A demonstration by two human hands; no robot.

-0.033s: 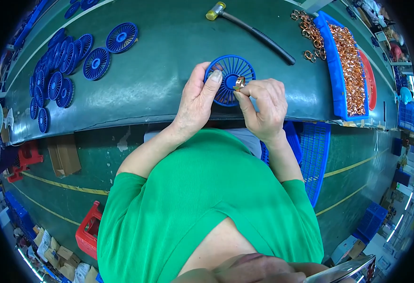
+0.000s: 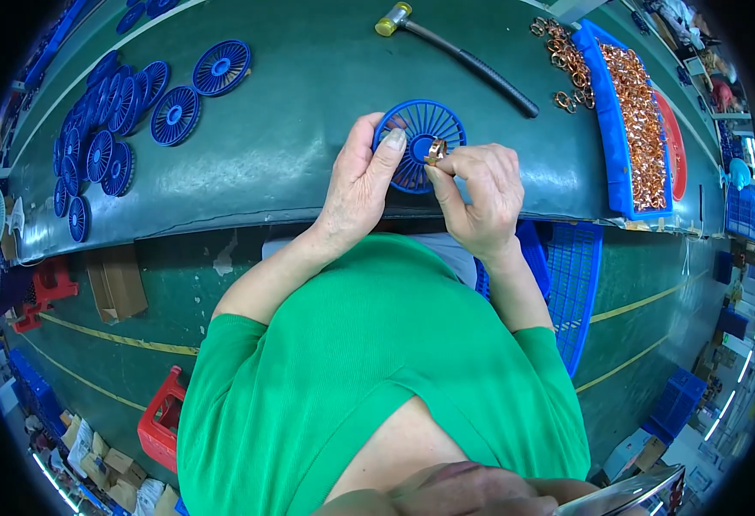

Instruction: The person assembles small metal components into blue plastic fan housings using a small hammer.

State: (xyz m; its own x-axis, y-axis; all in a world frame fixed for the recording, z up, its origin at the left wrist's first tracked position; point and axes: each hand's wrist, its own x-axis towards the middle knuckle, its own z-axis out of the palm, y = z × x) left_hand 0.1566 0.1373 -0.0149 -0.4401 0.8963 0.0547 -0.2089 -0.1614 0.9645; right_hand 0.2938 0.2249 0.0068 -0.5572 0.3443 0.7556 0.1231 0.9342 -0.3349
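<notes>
A round blue plastic fan grille (image 2: 423, 110) with radial ribs and a solid hub is held up over the near part of the table. My left hand (image 2: 362, 176) grips it by its left side, thumb on the front and fingers behind. Between thumb and forefinger, my right hand (image 2: 483, 191) pinches a small copper-coloured ring (image 2: 437, 151). The ring is in front of the hub's right side; whether it touches the hub I cannot tell. My right hand's other fingers are curled in.
Blue grilles (image 2: 123, 107) lie clustered at the table's left. A yellow-headed mallet (image 2: 459, 58) lies beyond my hands. At right, a blue tray (image 2: 616, 146) holds many copper rings, with loose rings (image 2: 577, 76) beside it and a red rim (image 2: 674, 142) behind. A red stool (image 2: 164, 417) stands lower left.
</notes>
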